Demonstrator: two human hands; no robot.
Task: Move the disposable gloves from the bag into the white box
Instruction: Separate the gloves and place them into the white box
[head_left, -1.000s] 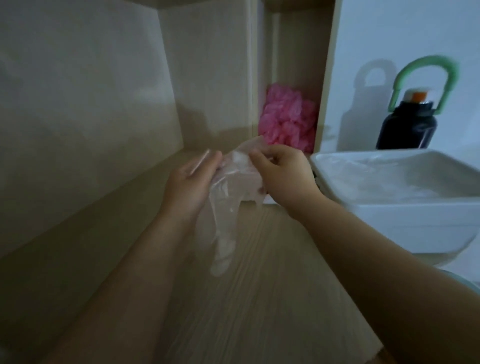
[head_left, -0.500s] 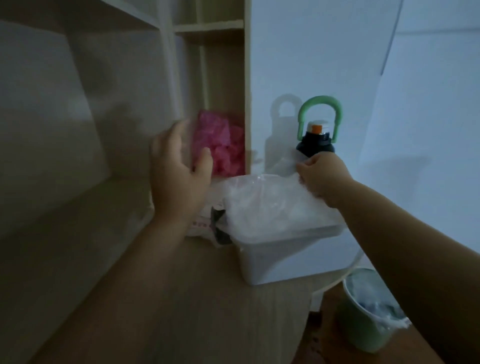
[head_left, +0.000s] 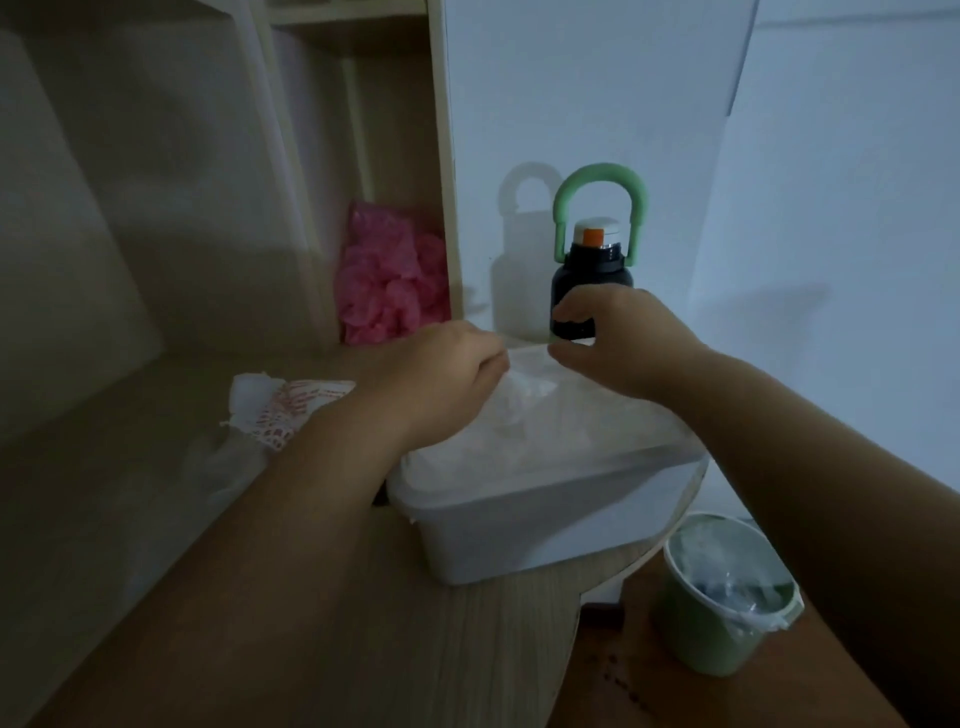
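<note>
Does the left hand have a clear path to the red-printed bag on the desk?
Probably yes. The left hand is over the white box, and the red-printed bag lies beside its forearm on the desk with nothing between.

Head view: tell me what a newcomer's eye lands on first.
Both hands meet over the white box at centre: the left hand reaches down onto the crumpled clear gloves piled inside, the right hand hovers open above the far rim. Behind them, colour pulls the eye: a black bottle with a green loop handle against the wall, and a pink bundle in the shelf compartment to its left.
</note>
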